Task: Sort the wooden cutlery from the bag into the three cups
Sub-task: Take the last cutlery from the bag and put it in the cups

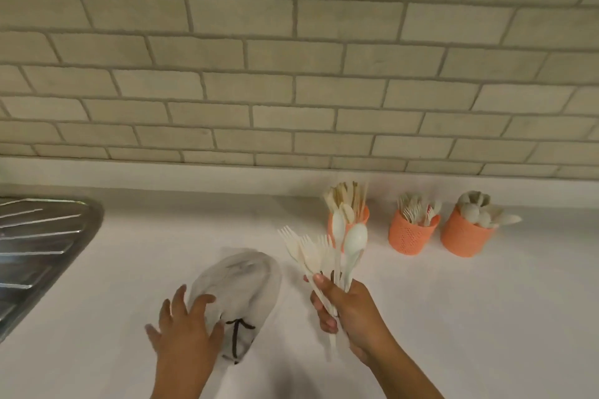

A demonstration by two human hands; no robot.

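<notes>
Head view: left hand [186, 327] laid open, fingers [177, 300] spread, on grey bag [246, 282] flat on counter [453, 317]. Bunch of forks and spoons [327, 253] gripped in closed right hand [348, 314]. Three orange cups [408, 238], filled with cutlery, lined up at right.

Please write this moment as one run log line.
right hand: grips forks and spoons | left hand: open on bag | three cups: already hold cutlery

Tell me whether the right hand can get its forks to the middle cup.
Probably yes: the right hand holds the forks just short of the middle cup, with bare counter between.
</notes>
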